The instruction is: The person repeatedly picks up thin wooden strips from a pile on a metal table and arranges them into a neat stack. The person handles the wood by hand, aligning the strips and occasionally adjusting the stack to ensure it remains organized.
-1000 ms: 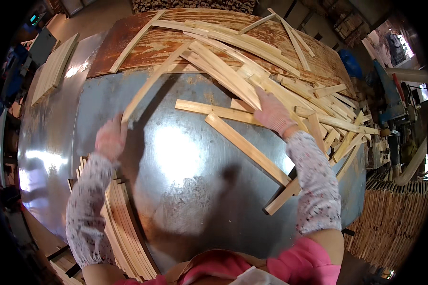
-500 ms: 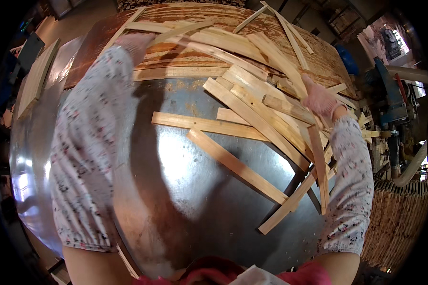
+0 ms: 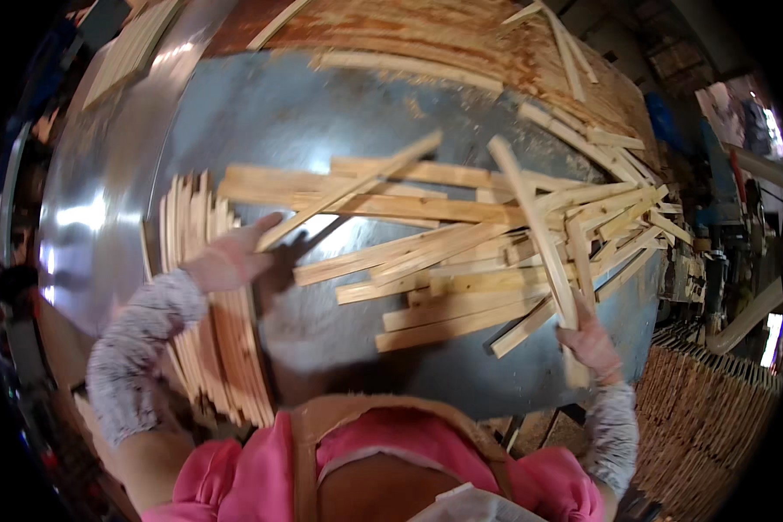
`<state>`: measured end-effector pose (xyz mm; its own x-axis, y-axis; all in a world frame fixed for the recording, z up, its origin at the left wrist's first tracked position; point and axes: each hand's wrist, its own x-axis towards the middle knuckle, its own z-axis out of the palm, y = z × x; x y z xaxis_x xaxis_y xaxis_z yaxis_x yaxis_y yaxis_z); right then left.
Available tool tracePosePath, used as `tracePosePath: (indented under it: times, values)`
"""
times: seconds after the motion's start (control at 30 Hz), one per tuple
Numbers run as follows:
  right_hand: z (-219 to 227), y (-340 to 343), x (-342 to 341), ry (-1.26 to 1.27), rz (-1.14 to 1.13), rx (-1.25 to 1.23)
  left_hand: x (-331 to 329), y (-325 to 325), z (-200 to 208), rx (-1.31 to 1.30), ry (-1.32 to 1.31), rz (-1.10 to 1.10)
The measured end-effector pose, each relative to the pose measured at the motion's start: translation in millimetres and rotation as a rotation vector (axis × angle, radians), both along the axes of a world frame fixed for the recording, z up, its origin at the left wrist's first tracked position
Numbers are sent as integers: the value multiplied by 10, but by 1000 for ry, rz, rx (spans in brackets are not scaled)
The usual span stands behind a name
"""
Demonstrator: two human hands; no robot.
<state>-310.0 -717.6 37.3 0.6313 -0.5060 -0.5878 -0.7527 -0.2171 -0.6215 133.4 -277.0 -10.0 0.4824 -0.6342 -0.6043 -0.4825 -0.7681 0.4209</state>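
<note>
My left hand [image 3: 226,258] is at the left, above a bundle of upright-edged wooden strips [image 3: 226,335] lined up side by side. Between its thumb and fingers is the near end of a thin pale wooden strip [image 3: 365,183], which slants up and away to the right over the loose pile. At the right, my right hand [image 3: 592,345] is closed around another long wooden strip [image 3: 535,222] near its lower end. A loose heap of pale strips [image 3: 461,283] lies crosswise on the metal tabletop [image 3: 322,365] between the hands.
A worn brown board [image 3: 409,30] covers the table's far part, with a few strips on it. More strips [image 3: 135,48] lie stacked at the far left. Beyond the right edge are a large stack of wood [image 3: 705,418] and machinery [image 3: 731,200].
The view has shifted. Both hands have come nearer, and strips from the far board now lie in the heap on the metal. The lined-up bundle has come into view at left.
</note>
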Motion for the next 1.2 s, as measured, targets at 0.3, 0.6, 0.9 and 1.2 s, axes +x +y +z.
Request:
tracePosePath:
  times: [0.3,0.6,0.9,1.2]
  values:
    - [-1943,3111,1024,-346,449,-207,-2513,-107,-1780,-864,665,839]
    - [-1552,2552,1969,-615,510,-412,-2641,806,-1354,-835,404,801]
    - [-2080,1772,1676,-669,764,-711,-3068,1508,-1746,-519,-79,1040]
    - [-1835,849,-334,-117,849,-642,-2939,2116,-1470,-405,-19,1135]
